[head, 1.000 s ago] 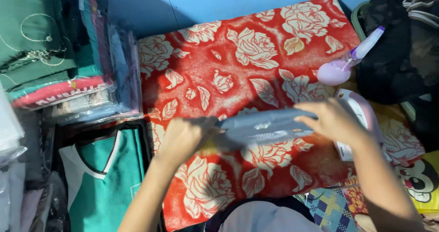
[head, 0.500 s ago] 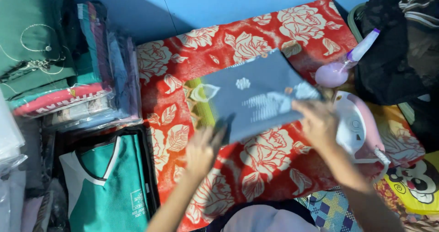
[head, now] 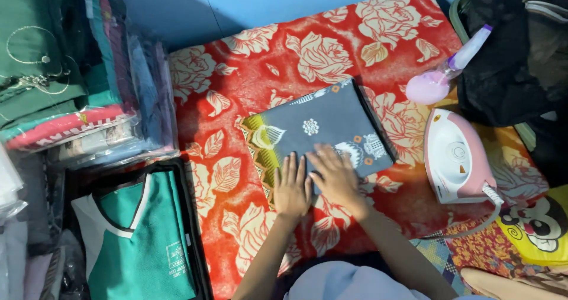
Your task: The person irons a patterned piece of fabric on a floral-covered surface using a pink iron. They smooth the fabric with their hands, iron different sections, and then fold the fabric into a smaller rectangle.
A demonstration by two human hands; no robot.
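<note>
Both hands lie flat, fingers spread, holding nothing: left hand (head: 292, 187) and right hand (head: 334, 174) press the folded cloth (head: 316, 131) against the red mat (head: 248, 93), keeping it flat beside the iron (head: 458, 158).

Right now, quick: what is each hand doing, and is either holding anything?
Left hand: open, flat on the folded cloth, gripping nothing.
Right hand: open, fingers spread, pressing on the same cloth.

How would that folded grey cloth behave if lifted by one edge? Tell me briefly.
The folded grey cloth lies flat under both hands, so it is probably soft and would likely droop and unfold. It looks thin, probably light. On the red floral cover it would likely drag, not slide.
</note>
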